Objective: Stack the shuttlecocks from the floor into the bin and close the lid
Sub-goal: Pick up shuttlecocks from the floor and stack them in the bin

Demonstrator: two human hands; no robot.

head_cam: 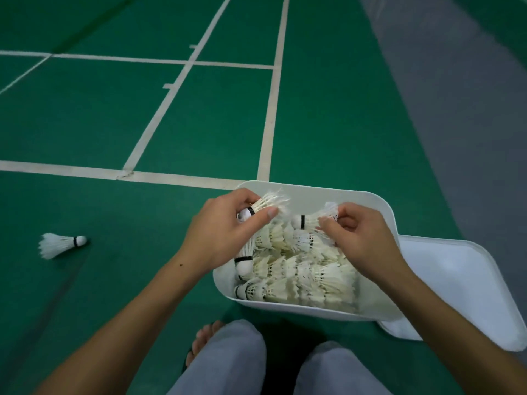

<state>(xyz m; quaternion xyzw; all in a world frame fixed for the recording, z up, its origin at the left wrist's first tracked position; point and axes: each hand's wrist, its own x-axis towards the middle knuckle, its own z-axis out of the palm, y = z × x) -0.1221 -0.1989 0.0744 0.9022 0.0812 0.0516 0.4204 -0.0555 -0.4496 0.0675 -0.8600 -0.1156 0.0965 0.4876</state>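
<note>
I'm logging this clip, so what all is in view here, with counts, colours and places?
Bin: one, white, open, on the floor in front of the knees.
Shuttlecocks in bin: many, too packed to count, white with black bands, lying in rows.
Held shuttlecocks: two, white; one in the left hand, one in the right, both over the bin.
Loose shuttlecock: one, white, on the floor left of the bin.
Lid: one, white, flat on the floor, right of the bin.
Floor: green court with white lines, grey strip at right.
Left hand: grips a shuttlecock.
Right hand: pinches a shuttlecock's feathers.
Knees: two, grey trousers, bottom edge.
</note>
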